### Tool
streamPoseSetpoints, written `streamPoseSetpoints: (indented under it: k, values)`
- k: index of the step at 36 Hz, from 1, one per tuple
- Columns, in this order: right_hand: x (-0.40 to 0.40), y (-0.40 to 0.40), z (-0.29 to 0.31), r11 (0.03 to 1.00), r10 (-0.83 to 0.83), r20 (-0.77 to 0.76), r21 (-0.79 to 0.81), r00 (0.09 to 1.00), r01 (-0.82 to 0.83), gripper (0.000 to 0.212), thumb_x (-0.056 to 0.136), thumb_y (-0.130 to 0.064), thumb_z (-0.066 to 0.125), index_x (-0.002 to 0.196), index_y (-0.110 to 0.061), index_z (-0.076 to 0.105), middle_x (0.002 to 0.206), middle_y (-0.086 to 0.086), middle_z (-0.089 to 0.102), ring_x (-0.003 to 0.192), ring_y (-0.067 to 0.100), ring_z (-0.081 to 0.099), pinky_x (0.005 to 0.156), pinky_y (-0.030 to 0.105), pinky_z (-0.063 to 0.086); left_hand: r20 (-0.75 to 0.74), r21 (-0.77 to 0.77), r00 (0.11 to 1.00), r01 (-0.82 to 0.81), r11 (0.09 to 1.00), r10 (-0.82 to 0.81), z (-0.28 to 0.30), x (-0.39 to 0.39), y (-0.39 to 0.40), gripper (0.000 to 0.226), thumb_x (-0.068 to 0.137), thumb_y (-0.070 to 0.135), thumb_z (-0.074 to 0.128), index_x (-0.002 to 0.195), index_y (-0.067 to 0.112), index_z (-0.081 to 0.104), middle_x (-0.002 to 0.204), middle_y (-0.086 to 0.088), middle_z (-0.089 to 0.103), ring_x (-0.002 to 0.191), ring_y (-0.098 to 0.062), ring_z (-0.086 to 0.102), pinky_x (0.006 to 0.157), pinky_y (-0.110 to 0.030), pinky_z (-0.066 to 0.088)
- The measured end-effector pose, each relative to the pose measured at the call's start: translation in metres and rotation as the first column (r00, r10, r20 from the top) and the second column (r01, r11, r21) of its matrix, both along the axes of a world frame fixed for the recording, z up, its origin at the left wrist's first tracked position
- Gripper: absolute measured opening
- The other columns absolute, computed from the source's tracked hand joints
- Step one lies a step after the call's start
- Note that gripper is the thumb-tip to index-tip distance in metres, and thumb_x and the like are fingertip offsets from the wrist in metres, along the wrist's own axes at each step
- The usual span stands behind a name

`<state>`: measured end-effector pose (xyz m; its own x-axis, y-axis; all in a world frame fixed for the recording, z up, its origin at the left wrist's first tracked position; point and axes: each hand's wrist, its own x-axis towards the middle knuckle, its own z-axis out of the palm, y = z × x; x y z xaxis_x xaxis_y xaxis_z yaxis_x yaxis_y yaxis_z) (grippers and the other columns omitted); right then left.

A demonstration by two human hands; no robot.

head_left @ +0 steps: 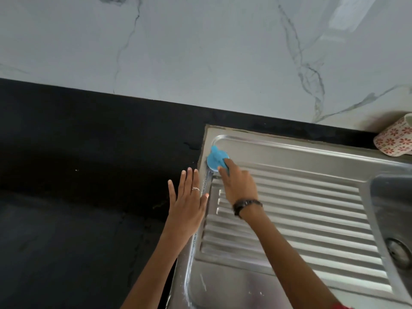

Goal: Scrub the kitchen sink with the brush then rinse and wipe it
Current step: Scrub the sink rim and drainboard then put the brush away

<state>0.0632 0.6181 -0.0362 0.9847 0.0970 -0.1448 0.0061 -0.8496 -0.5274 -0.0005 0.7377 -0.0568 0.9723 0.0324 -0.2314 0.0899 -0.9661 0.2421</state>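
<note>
Blue brush (215,160) scrubbing the sink (289,197) drainboard's far left corner.
Head view: right hand (237,185) grips the brush, pressing it down; left hand (187,201) rests flat, fingers straight, on the counter (89,152) edge, likely for bracing.

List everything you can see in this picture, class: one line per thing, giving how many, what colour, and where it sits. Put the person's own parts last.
brush: one, blue, far left corner of the drainboard
sink: one, steel, ribbed drainboard centre, basin at right edge
counter: one, black, left of and behind the sink
wall: one, white marble-veined, behind the counter
cup: one, white with red flowers, far right
left hand: one, ringed, flat at the sink's left rim
right hand: one, wristwatch, holds the brush
</note>
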Motion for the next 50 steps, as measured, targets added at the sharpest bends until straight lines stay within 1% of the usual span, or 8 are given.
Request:
streamPoseSetpoints:
  k: [3, 6, 13, 27, 32, 40, 45, 50]
  values:
    - [0.005, 0.002, -0.004, 1.0, -0.021, 0.032, 0.01, 0.999, 0.021, 0.038, 0.1, -0.035, 0.032, 0.133, -0.019, 0.04, 0.091, 0.012, 0.064, 0.073, 0.026, 0.061, 0.066, 0.04, 0.055, 0.005, 0.006, 1.0, 0.014, 1.0, -0.014, -0.001, 0.004, 0.001, 0.061, 0.083, 0.051, -0.015, 0.132, 0.018, -0.03, 0.154, -0.004, -0.023, 0.13, -0.012, -0.034, 0.104, -0.039, -0.024]
    - [0.047, 0.006, -0.001, 0.999, -0.04, 0.064, -0.022, 0.997, 0.042, 0.039, 0.1, -0.033, 0.031, 0.136, -0.017, 0.037, 0.095, 0.012, 0.062, 0.065, 0.017, 0.051, 0.055, 0.027, 0.044, -0.01, -0.014, 1.0, 0.009, 1.0, -0.009, 0.0, 0.009, 0.001, 0.056, 0.097, 0.045, 0.004, 0.134, 0.018, -0.028, 0.155, -0.003, -0.021, 0.138, -0.013, -0.027, 0.107, -0.04, -0.022]
    - [0.071, 0.002, 0.005, 0.998, -0.068, 0.05, 0.01, 0.996, 0.068, 0.038, 0.1, -0.031, 0.034, 0.133, -0.014, 0.042, 0.103, 0.014, 0.062, 0.083, 0.025, 0.06, 0.069, 0.033, 0.049, -0.003, -0.021, 1.0, 0.0, 1.0, 0.0, 0.007, 0.013, -0.004, 0.059, 0.102, 0.035, 0.015, 0.146, 0.013, -0.016, 0.156, -0.004, -0.017, 0.143, -0.016, -0.017, 0.111, -0.042, -0.017]
    - [0.081, -0.014, 0.006, 1.0, 0.009, 0.025, -0.023, 1.0, -0.009, 0.034, 0.099, -0.027, 0.034, 0.126, -0.012, 0.048, 0.104, 0.014, 0.062, 0.078, 0.023, 0.054, 0.068, 0.033, 0.046, 0.03, 0.017, 0.999, 0.043, 0.999, -0.044, 0.008, 0.017, -0.019, 0.062, 0.101, 0.041, 0.017, 0.146, 0.012, -0.014, 0.157, -0.007, -0.012, 0.144, -0.018, -0.014, 0.107, -0.038, -0.018]
    - [0.067, -0.088, 0.0, 0.983, -0.183, 0.027, -0.017, 0.983, 0.183, 0.043, 0.099, -0.037, 0.031, 0.138, -0.021, 0.039, 0.116, 0.02, 0.06, 0.103, 0.038, 0.056, 0.085, 0.043, 0.046, 0.057, -0.014, 0.993, 0.102, 0.995, -0.101, 0.011, 0.027, -0.03, 0.065, 0.1, 0.042, 0.026, 0.149, 0.01, -0.003, 0.158, -0.007, -0.002, 0.145, -0.019, -0.007, 0.115, -0.038, -0.009]
    - [0.055, -0.114, 0.008, 0.799, -0.595, -0.045, 0.081, 0.803, 0.596, 0.04, 0.1, -0.027, 0.03, 0.138, -0.017, 0.037, 0.116, 0.023, 0.057, 0.104, 0.037, 0.057, 0.081, 0.04, 0.045, 0.12, -0.047, 0.981, 0.158, 0.986, -0.152, 0.019, 0.031, -0.043, 0.066, 0.098, 0.033, 0.043, 0.149, 0.008, 0.009, 0.156, -0.009, 0.014, 0.145, -0.021, 0.009, 0.118, -0.038, 0.011]
    - [0.049, -0.031, 0.01, 0.959, -0.255, -0.034, 0.118, 0.966, 0.257, 0.041, 0.1, -0.027, 0.033, 0.139, -0.017, 0.032, 0.111, 0.018, 0.059, 0.098, 0.032, 0.058, 0.075, 0.036, 0.045, 0.115, 0.007, 0.984, 0.135, 0.991, -0.135, 0.022, 0.036, -0.046, 0.069, 0.095, 0.034, 0.048, 0.148, 0.008, 0.011, 0.156, -0.012, 0.013, 0.145, -0.022, 0.008, 0.118, -0.041, 0.011]
    - [0.062, -0.015, 0.012, 0.998, -0.022, 0.035, -0.065, 0.999, 0.025, 0.039, 0.1, -0.022, 0.035, 0.138, -0.015, 0.034, 0.115, 0.014, 0.059, 0.093, 0.027, 0.06, 0.074, 0.033, 0.048, 0.082, 0.036, 0.986, 0.144, 0.989, -0.147, 0.019, 0.038, -0.044, 0.072, 0.095, 0.036, 0.048, 0.149, 0.008, 0.008, 0.156, -0.012, 0.009, 0.145, -0.022, 0.005, 0.119, -0.042, 0.007]
